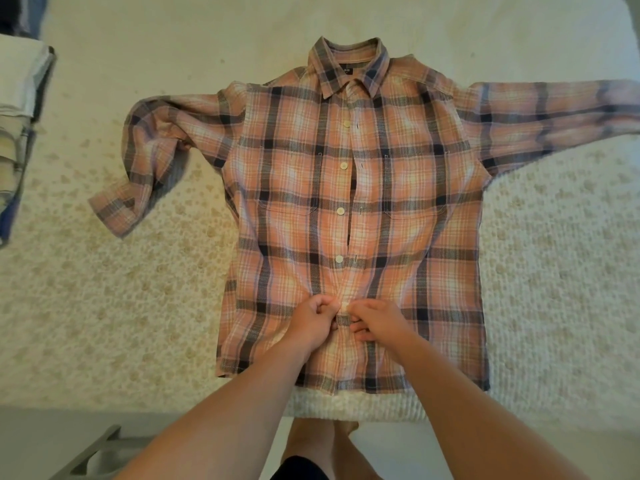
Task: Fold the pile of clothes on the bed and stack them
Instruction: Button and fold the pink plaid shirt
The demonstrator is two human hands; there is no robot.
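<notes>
**Both hands pinching the plaid shirt's front placket**

Plaid shirt (356, 220), pink/orange w/ dark navy checks, lies flat & face up across the middle of the bed (121, 306), collar toward the far edge, hem just short of the near edge. Both sleeves spread out: one runs toward the right edge & out of view, the other bends down toward the left edge, cuff resting on the bedspread. Front is open down the centre; four white buttons show along the placket above the hands.

Left hand (313, 323) & right hand (375, 322) sit close together low on the shirt, near the hem. Each has fingers curled, pinching the fabric at the centre placket, fingertips nearly meeting over a button there. Forearms reach in from the near edge.

Stack of folded clothes (20, 133) at the bed's left edge, well apart from the shirt, whites & blues, partly cut off by the frame.
</notes>
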